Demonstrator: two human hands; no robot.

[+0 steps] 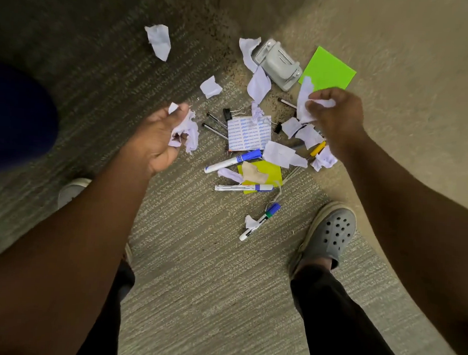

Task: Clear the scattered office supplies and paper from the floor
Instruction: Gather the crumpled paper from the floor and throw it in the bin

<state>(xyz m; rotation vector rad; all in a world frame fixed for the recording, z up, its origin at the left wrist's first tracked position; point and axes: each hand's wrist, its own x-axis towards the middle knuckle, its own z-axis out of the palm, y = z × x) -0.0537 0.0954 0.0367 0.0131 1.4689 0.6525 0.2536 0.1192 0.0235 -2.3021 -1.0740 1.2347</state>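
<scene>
Torn white paper scraps (pixel 279 153) and office supplies lie scattered on the carpet (pixel 196 283). My left hand (pixel 155 139) is cupped around a bunch of crumpled paper scraps (pixel 188 128), held above the carpet left of the pile. My right hand (pixel 336 114) pinches a torn white scrap (pixel 306 100) above the right side of the pile. On the floor are blue-capped markers (pixel 233 161), black pens (pixel 216 125), binder clips (pixel 226 114), a grey hole punch (pixel 279 64), a green sticky pad (pixel 328 70), a yellow sticky pad (pixel 270 169) and a printed white sheet (pixel 249 133).
My grey clog (pixel 329 235) stands just right of the pile and my other shoe (pixel 72 190) at the left. A dark blue object (pixel 15 114) fills the left edge. A lone scrap (pixel 159 41) lies far back left on darker carpet.
</scene>
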